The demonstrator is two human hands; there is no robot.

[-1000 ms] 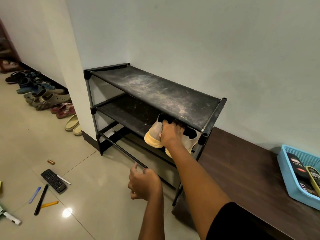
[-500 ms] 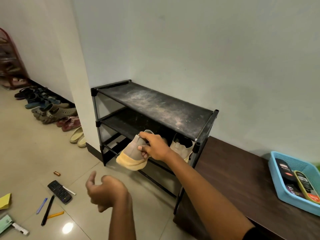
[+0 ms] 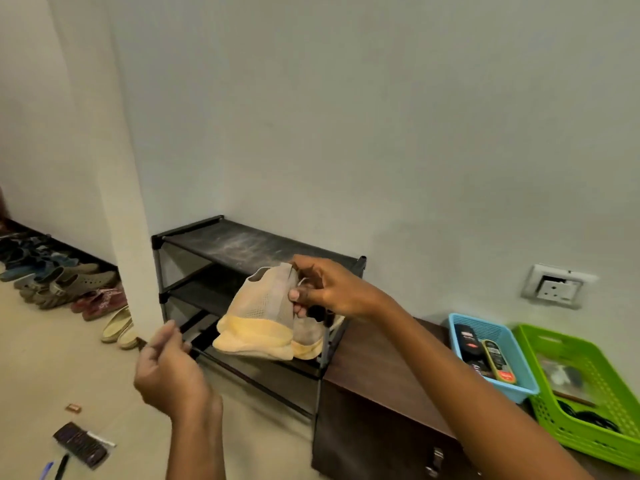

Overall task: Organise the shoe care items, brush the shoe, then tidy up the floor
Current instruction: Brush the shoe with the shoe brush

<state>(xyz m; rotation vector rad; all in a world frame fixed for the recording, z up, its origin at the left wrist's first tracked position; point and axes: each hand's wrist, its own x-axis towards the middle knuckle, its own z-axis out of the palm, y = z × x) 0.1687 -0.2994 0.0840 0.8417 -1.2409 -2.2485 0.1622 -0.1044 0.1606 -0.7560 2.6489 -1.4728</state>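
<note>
Fingers (image 3: 298, 295) and thumb of the right hand (image 3: 332, 289) are clamped on the collar of the shoe (image 3: 259, 317), a beige mesh one with a yellow sole. They hold it at centre frame, in front of the shoe rack (image 3: 249, 244), with the toe pointing to the lower left. The left hand (image 3: 169, 368) hovers below and left of the shoe, apart from it. Its fingers are loosely curled and hold nothing, though motion blur softens them.

A pale wall (image 3: 381, 116) fills the upper frame and a beige tiled floor (image 3: 52, 368) spreads across the lower left. A dark brown cabinet (image 3: 381, 375) stands right of centre, just beside the black rack. On the cabinet at the right edge sits a green basket (image 3: 588, 441), and a smaller blue basket (image 3: 519, 393) touches its left side and holds polish bottles (image 3: 498, 362). A row of footwear (image 3: 69, 282) lines the wall at the left edge. A second matching shoe (image 3: 308, 341) sits on the rack's lower shelf behind the held one. A wall socket (image 3: 557, 287) is above the baskets. On the floor at the lower left lie a remote (image 3: 81, 443), pens (image 3: 60, 467) and a small brown item (image 3: 73, 407).
</note>
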